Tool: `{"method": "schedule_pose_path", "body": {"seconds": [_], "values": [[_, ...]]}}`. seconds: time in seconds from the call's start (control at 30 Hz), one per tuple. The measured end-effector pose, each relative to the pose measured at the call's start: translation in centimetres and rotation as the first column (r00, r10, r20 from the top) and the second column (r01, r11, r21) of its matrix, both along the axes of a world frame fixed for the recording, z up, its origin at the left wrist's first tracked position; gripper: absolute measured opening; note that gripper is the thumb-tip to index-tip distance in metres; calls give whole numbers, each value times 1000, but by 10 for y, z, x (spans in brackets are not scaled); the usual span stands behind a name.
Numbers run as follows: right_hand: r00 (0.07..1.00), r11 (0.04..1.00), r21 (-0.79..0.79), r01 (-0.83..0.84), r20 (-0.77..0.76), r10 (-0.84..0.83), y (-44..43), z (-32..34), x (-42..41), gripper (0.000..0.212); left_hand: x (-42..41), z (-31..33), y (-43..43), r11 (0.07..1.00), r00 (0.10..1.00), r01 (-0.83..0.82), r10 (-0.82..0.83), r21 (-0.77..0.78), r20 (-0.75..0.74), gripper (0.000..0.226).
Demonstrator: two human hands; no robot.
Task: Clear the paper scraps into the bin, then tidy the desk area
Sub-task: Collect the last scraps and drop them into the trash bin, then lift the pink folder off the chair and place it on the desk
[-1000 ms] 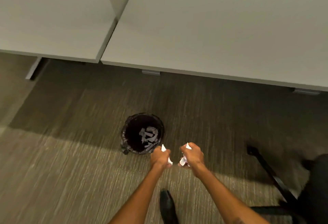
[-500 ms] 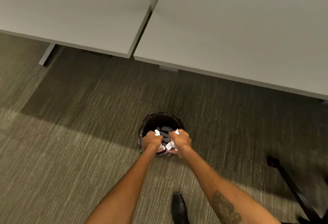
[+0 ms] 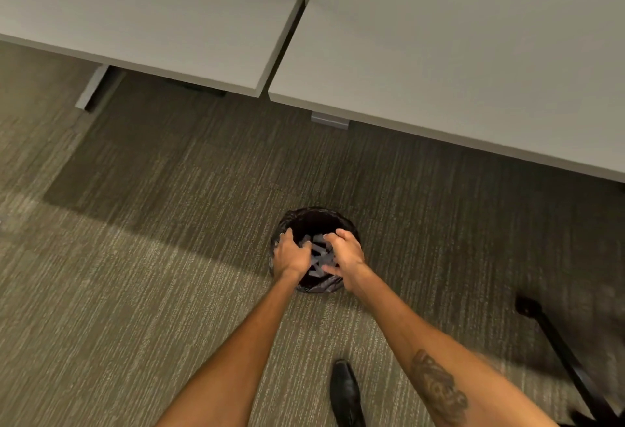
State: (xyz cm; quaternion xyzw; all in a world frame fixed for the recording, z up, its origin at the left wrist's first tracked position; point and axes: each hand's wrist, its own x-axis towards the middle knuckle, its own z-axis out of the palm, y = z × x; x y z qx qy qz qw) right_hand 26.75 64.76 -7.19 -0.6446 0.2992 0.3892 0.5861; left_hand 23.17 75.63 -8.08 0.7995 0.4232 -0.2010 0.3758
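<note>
Head view: bin (image 3: 314, 220) sits directly beneath both open hands (image 3: 318, 254).

- Your left hand (image 3: 291, 255) and right hand (image 3: 345, 252) cover much of the bin (image 3: 316, 216) mouth.
- The paper scraps (image 3: 318, 254) inside blur grey.
- The chair base (image 3: 561, 348) runs off the frame's right edge.

desks (image 3: 473, 54): 2 | bin (image 3: 316, 220): 1 | hands (image 3: 291, 255): 2 | shoe (image 3: 345, 392): 1 | paper scraps (image 3: 318, 257): several, count unclear
</note>
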Motion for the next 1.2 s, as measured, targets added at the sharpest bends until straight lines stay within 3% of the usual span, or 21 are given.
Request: {"method": "schedule_pose_path", "body": {"seconds": [0.13,0.33,0.57,0.7,1.07,1.13,1.2], "values": [[930,930,-266,-253,198,309,-17,0,-10,55,-11,3,-20,970,976,215,-211,117,-49,65],[757,807,-410,-425,328,566,-63,15,-27,60,-20,22,-66,849,905,419,-419,322,-72,61],[545,632,-684,-365,394,740,-167,47,-40,59,-28,54,-161,751,841,482,-541,451,0,64],[491,548,-797,-253,383,783,-239,61,-50,60,-32,72,-229,732,805,509,-591,453,50,64],[671,559,-828,-53,385,633,-451,95,-95,63,-52,112,-449,720,684,637,-693,274,228,65],[762,550,-835,4,359,539,-532,95,-122,64,-73,118,-532,657,604,714,-753,240,262,64],[764,541,-841,18,360,535,-546,93,-124,64,-76,116,-543,670,616,713,-740,208,271,64]]}}
